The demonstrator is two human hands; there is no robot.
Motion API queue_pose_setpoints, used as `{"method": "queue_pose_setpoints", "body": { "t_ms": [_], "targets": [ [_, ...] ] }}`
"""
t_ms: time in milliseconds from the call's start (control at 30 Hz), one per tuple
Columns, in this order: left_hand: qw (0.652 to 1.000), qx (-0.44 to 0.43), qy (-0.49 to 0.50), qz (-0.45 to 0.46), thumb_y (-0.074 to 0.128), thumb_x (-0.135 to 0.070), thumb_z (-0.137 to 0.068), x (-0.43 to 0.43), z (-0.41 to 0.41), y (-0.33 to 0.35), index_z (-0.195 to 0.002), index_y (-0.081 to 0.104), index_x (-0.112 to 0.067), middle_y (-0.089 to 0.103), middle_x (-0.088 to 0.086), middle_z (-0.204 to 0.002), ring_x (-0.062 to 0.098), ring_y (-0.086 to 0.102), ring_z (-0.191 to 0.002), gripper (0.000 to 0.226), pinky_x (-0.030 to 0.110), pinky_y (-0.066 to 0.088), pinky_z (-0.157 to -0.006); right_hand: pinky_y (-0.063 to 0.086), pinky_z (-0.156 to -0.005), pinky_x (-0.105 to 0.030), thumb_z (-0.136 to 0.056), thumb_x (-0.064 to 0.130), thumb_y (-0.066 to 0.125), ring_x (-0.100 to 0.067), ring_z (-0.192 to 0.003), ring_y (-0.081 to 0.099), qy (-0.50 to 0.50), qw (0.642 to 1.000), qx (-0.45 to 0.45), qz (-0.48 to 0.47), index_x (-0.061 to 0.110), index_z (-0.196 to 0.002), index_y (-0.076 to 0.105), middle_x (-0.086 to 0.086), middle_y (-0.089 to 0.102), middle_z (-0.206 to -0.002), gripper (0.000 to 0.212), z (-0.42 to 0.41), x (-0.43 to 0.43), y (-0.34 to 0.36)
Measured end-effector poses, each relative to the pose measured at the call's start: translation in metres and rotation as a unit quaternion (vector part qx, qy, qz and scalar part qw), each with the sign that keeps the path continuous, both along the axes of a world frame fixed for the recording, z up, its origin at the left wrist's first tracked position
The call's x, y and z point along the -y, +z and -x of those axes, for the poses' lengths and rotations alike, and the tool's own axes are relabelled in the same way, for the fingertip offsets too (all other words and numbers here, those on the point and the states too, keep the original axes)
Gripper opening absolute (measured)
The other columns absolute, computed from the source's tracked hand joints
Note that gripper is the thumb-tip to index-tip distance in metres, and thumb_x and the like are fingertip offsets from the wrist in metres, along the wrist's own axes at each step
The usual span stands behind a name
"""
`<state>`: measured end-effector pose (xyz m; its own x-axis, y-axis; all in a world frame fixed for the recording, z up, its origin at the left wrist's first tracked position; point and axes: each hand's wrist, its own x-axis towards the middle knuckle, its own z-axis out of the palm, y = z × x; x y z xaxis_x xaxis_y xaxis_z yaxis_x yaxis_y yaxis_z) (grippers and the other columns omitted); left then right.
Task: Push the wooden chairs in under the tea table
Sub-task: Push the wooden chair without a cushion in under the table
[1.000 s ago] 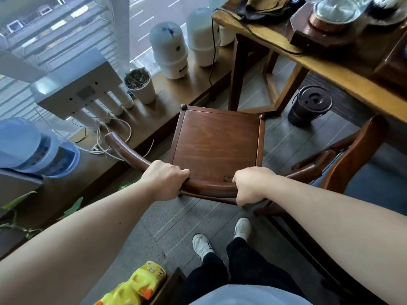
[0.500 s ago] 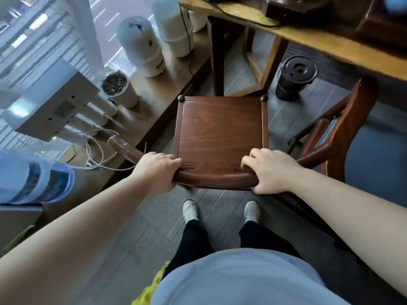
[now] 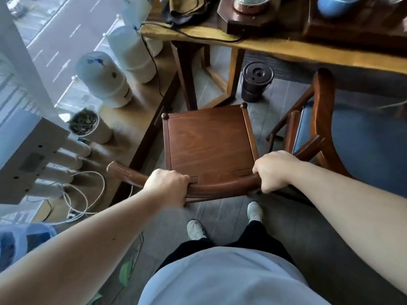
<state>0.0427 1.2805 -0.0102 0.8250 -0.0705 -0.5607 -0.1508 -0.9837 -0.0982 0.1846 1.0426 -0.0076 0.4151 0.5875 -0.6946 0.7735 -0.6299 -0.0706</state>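
Note:
A dark wooden chair with a square seat stands in front of me, its front edge close to the leg of the tea table. My left hand grips the curved back rail on the left. My right hand grips the same rail on the right. A second wooden chair with a blue cushion stands to the right, its back toward me, partly under the table's edge.
A dark lidded bucket sits on the floor under the table. White water tanks, a plant pot and a filter unit with loose cables line a low ledge at the left. Tea ware and a cord lie on the tabletop.
The chair has slid forward toward the table, its seat front now near the table leg. Both hands stay on the back rail, and my feet have stepped forward behind it.

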Motion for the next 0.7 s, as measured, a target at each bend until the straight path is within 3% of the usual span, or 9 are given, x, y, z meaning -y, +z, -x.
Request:
{"method": "queue_pose_setpoints", "body": {
  "t_ms": [233, 333, 500, 700],
  "targets": [
    [0.998, 0.009, -0.059, -0.012, 0.054, -0.032, -0.074, -0.026, -0.033, 0.002, -0.096, 0.056, -0.032, 0.063, -0.007, -0.080, 0.021, 0.062, -0.075, 0.022, 0.028, 0.037, -0.056, 0.046, -0.068, -0.033, -0.059, 0.034, 0.064, -0.024, -0.085, 0.062, -0.081, 0.996, 0.011, -0.028, 0.028, -0.085, 0.065, 0.005, 0.067, -0.082, 0.027, 0.018, 0.002, -0.013],
    [0.996, 0.017, -0.091, -0.019, 0.054, -0.029, -0.075, -0.026, -0.055, 0.001, -0.093, 0.056, -0.033, 0.051, -0.010, -0.068, 0.019, 0.054, -0.066, 0.019, 0.028, 0.038, -0.055, 0.045, -0.067, -0.032, -0.061, 0.035, 0.063, -0.025, -0.084, 0.062, -0.121, 0.992, 0.017, -0.041, 0.028, -0.081, 0.062, 0.005, 0.066, -0.082, 0.022, 0.018, 0.009, -0.013],
    [0.991, 0.026, -0.128, -0.030, 0.052, -0.024, -0.074, -0.030, -0.097, 0.001, -0.088, 0.053, -0.034, 0.051, -0.010, -0.067, 0.016, 0.051, -0.062, 0.018, 0.027, 0.039, -0.053, 0.047, -0.071, -0.035, -0.067, 0.038, 0.061, -0.025, -0.091, 0.063, -0.159, 0.984, 0.050, -0.067, 0.029, -0.102, 0.064, 0.003, 0.069, -0.095, 0.037, 0.014, 0.012, -0.010],
    [0.987, 0.025, -0.157, -0.029, 0.053, -0.033, -0.075, -0.033, -0.128, -0.002, -0.090, 0.056, -0.033, 0.056, -0.011, -0.070, 0.014, 0.053, -0.062, 0.016, 0.028, 0.044, -0.056, 0.049, -0.069, -0.034, -0.078, 0.036, 0.060, -0.022, -0.077, 0.063, -0.185, 0.968, 0.132, -0.111, 0.024, -0.090, 0.058, 0.005, 0.062, -0.078, 0.017, 0.012, 0.016, -0.016]
  ]
}}
